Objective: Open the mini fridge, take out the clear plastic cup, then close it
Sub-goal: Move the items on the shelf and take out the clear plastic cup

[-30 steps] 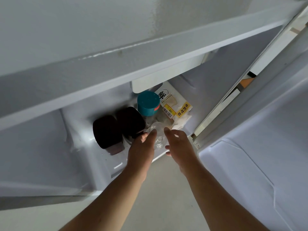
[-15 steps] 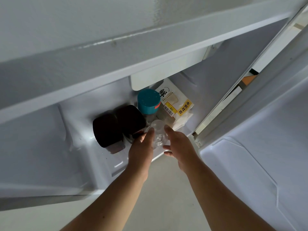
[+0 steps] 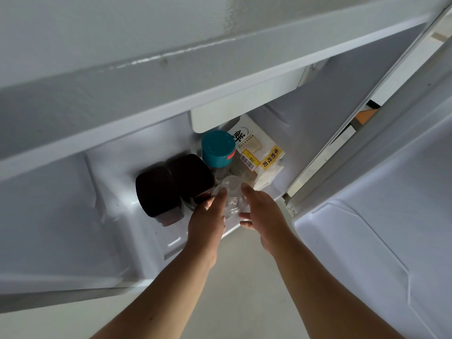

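The white mini fridge [image 3: 110,241] stands open, its door [image 3: 367,241] swung out to the right. On its floor near the front edge sits the clear plastic cup [image 3: 232,196], upright. My left hand [image 3: 208,221] presses against the cup's left side and my right hand [image 3: 261,211] against its right side, so both hands clasp it. The cup's lower part is partly hidden between my fingers.
Two jars with dark lids [image 3: 156,189] [image 3: 193,177] stand left of the cup. A bottle with a teal cap [image 3: 217,149] and a packet of bread with a yellow label [image 3: 259,152] are behind it. A white shelf edge [image 3: 220,77] overhangs above.
Both hands have closed in on the cup from either side, and the cup has come slightly forward, toward the front edge of the fridge.
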The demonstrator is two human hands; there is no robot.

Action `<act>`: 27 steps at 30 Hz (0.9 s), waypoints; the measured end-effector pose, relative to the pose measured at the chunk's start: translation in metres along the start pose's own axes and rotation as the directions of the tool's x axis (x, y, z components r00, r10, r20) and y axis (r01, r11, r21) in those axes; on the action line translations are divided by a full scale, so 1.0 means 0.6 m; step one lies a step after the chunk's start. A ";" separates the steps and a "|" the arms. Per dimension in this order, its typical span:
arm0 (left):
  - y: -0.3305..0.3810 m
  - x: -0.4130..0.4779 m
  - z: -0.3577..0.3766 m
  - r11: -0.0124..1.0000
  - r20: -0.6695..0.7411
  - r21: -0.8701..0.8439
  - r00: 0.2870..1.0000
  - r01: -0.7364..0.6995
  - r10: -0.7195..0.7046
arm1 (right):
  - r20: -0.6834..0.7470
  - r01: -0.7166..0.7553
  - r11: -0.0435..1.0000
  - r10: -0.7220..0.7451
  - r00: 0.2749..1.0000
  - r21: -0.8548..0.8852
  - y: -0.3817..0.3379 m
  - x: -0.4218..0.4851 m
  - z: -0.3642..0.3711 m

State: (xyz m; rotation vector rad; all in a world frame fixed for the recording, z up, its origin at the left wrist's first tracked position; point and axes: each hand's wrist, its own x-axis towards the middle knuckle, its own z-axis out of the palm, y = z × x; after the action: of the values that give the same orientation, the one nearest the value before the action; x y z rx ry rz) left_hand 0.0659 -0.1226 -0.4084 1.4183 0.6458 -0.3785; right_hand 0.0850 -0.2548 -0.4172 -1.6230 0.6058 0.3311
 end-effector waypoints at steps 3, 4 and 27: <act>-0.001 0.000 -0.002 1.000 0.017 0.020 1.000 -0.009 0.008 | -0.022 0.009 1.000 -0.008 1.000 0.011 0.003 -0.002 0.001; -0.002 0.000 -0.004 1.000 0.019 0.024 1.000 -0.014 0.014 | -0.029 0.010 1.000 -0.010 1.000 0.013 0.004 -0.004 0.002; -0.031 -0.076 -0.047 0.984 0.102 0.149 0.992 -0.093 0.079 | -0.157 0.043 0.997 -0.033 0.987 0.059 0.051 -0.113 0.007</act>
State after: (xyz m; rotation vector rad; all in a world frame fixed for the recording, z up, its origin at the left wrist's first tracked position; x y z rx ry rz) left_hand 0.0139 -0.1033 -0.3952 1.5591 0.4833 -0.4328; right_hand 0.0128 -0.2391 -0.4062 -1.6080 0.6955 0.1563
